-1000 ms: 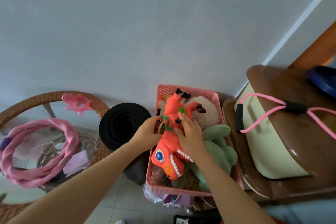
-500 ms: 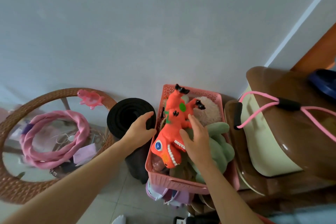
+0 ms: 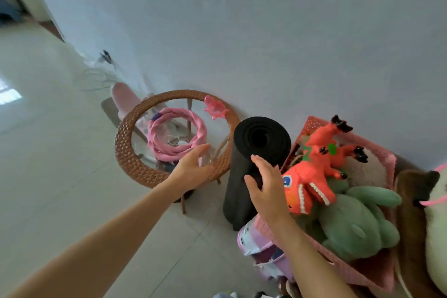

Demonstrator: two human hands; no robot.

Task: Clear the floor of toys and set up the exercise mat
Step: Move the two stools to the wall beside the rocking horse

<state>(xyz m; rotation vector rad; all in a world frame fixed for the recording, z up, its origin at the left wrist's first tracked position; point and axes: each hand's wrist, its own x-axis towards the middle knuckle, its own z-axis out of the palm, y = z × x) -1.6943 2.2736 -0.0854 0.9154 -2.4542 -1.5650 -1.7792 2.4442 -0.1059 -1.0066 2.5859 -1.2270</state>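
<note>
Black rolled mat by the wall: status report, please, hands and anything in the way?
Both hands open, left hand and right hand flanking the black rolled foam mat, no grip yet. Mat upright between round wicker table and pink plastic basket.

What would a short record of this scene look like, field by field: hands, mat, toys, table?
left hand: left hand open, fingers spread, holding nothing, in front of the wicker table's rim
right hand: right hand open, holding nothing, in front of the rolled mat
mat: black exercise mat rolled, standing upright on the floor against the wall
toys: orange dinosaur lying on top of a green plush in the pink basket
table: round wicker table with glass top, carrying a pink twisted ring and a small pink turtle
</note>
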